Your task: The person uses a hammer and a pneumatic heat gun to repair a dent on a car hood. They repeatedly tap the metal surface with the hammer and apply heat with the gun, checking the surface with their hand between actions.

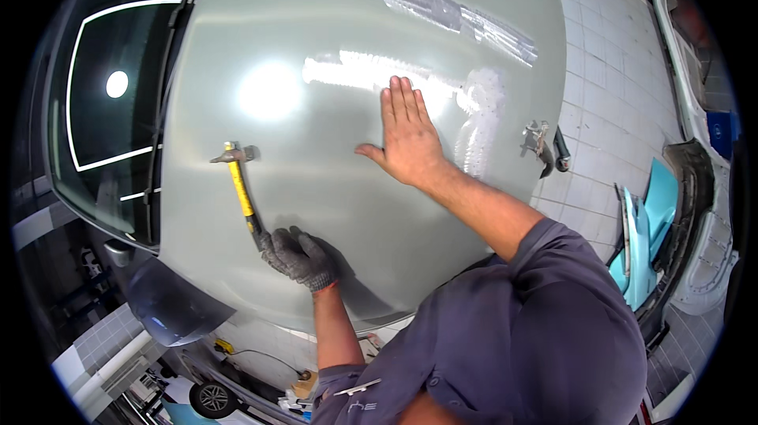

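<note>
A grey-green car hood (237, 38) spreads out in front of me, with bare, shiny sanded streaks (414, 0) across its far right part. My right hand (410, 137), ungloved, lies flat on the panel with its fingers together and thumb out, fingertips at the edge of one sanded patch. On the left, my left hand (302, 257) wears a dark knit glove and grips a hammer (240, 188) near the end of its handle. The hammer has a yellow-and-black handle and a metal head, which is over the hood; whether it touches cannot be told.
A windshield (110, 109) borders the hood on the left, with a dark side mirror (174, 306) below it. A metal clamp-like tool (538, 141) sits at the hood's right edge. Turquoise panels (643, 243) and a loose bumper (691, 188) stand on the tiled floor (608, 85) at right.
</note>
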`<action>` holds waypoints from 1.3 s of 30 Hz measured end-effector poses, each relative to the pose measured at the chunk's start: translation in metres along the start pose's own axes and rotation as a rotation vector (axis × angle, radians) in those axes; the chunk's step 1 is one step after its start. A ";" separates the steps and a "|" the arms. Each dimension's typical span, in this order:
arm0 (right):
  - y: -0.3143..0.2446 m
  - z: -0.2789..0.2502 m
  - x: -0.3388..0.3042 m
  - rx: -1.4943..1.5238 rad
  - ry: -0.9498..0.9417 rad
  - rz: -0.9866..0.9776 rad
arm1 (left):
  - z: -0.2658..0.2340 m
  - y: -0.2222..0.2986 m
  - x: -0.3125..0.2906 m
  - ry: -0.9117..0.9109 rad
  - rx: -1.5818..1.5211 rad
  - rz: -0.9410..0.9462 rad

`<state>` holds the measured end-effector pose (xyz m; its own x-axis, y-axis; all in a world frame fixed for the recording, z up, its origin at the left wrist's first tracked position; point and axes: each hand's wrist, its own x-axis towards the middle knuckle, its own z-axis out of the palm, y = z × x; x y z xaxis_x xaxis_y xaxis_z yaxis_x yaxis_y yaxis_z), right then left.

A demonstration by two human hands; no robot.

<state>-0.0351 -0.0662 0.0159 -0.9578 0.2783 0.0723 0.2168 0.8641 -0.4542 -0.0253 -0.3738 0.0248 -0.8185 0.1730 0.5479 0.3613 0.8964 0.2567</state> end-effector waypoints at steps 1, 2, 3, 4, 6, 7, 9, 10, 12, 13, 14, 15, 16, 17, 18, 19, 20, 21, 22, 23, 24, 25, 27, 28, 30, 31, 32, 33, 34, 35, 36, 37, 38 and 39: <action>0.001 0.000 -0.005 0.001 -0.005 -0.010 | -0.002 0.004 0.019 -0.105 0.099 -0.231; 0.002 0.000 -0.007 0.001 -0.011 -0.019 | 0.002 -0.004 0.031 -0.113 0.135 -0.274; -0.002 -0.003 -0.005 -0.005 -0.065 -0.013 | 0.004 -0.018 0.038 -0.114 0.179 -0.329; -0.007 -0.009 0.002 -0.012 -0.100 -0.023 | 0.008 -0.026 0.043 -0.119 0.215 -0.382; -0.017 -0.017 0.029 -0.032 -0.175 -0.034 | 0.014 -0.028 0.045 -0.105 0.179 -0.433; -0.020 -0.013 0.047 -0.036 -0.120 -0.047 | 0.016 -0.022 0.046 -0.114 0.173 -0.451; -0.038 0.006 0.085 -0.024 -0.014 -0.085 | 0.016 -0.031 0.042 -0.096 0.189 -0.428; -0.050 0.009 0.097 -0.050 -0.031 -0.081 | 0.016 -0.035 0.039 -0.074 0.195 -0.417; -0.067 0.011 0.114 -0.102 -0.062 -0.067 | 0.018 -0.038 0.035 -0.033 0.200 -0.390; -0.066 0.013 0.115 -0.106 -0.045 -0.077 | 0.021 -0.034 0.035 0.006 0.191 -0.367; -0.063 0.015 0.113 -0.109 -0.028 -0.087 | 0.022 -0.033 0.037 -0.004 0.193 -0.374; -0.057 0.018 0.110 -0.117 -0.014 -0.099 | 0.022 -0.030 0.038 -0.015 0.194 -0.386; -0.055 0.016 0.103 -0.111 -0.022 -0.160 | 0.019 -0.030 0.040 -0.019 0.198 -0.398; -0.053 0.015 0.092 -0.106 -0.029 -0.221 | 0.020 -0.034 0.038 0.019 0.239 -0.401; -0.049 0.012 0.082 -0.104 -0.035 -0.280 | 0.019 -0.035 0.039 -0.013 0.246 -0.420; -0.044 0.008 0.073 -0.098 -0.034 -0.310 | 0.017 -0.034 0.040 -0.045 0.253 -0.438; -0.038 0.004 0.065 -0.092 -0.033 -0.340 | 0.014 -0.032 0.042 -0.078 0.261 -0.457; -0.033 0.000 0.053 -0.084 -0.035 -0.368 | 0.011 -0.029 0.044 -0.093 0.270 -0.443; -0.024 -0.001 0.042 -0.065 -0.007 -0.375 | 0.008 -0.008 0.054 -0.172 0.303 -0.489; -0.016 -0.001 0.031 -0.046 0.021 -0.382 | 0.002 0.014 0.065 -0.253 0.336 -0.534; -0.010 -0.004 0.020 -0.029 0.055 -0.400 | -0.007 0.032 0.073 -0.322 0.369 -0.583; -0.006 -0.003 0.009 0.014 0.085 -0.430 | -0.007 0.021 0.068 -0.272 0.400 -0.495; 0.004 -0.002 -0.010 0.095 0.138 -0.493 | -0.006 0.003 0.070 -0.494 0.303 -0.509; 0.007 -0.004 -0.018 0.063 0.097 -0.523 | -0.009 -0.006 0.073 -0.604 0.260 -0.521; 0.011 -0.009 -0.026 -0.010 0.013 -0.588 | -0.012 -0.011 0.070 -0.823 -0.078 -0.672; 0.008 -0.011 -0.021 -0.031 -0.001 -0.623 | -0.015 -0.006 0.057 -0.815 -0.166 -0.699; 0.003 -0.013 -0.014 -0.049 -0.017 -0.664 | -0.019 -0.003 0.044 -0.802 -0.253 -0.728; 0.002 -0.014 -0.005 -0.079 -0.032 -0.699 | -0.021 0.005 0.035 -0.810 -0.186 -0.726; -0.003 -0.013 0.019 -0.094 -0.046 -0.704 | -0.025 0.021 0.035 -0.807 -0.187 -0.760; -0.007 -0.007 0.051 -0.117 -0.058 -0.699 | -0.025 0.042 0.037 -0.811 -0.193 -0.786; -0.012 -0.002 0.074 -0.133 -0.071 -0.696 | -0.024 0.057 0.037 -0.815 -0.194 -0.815; -0.021 0.001 0.086 -0.140 -0.071 -0.689 | -0.024 0.063 0.034 -0.808 -0.199 -0.837; -0.030 0.002 0.096 -0.142 -0.067 -0.679 | -0.018 0.056 0.026 -0.792 -0.225 -0.851; -0.034 0.004 0.101 -0.139 -0.069 -0.666 | -0.007 0.037 0.013 -0.780 -0.247 -0.868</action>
<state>-0.1399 -0.0691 0.0353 -0.9040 -0.3552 0.2379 -0.4054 0.8889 -0.2135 -0.0187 -0.3414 0.0472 -0.8517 -0.1743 -0.4942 -0.4406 0.7487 0.4952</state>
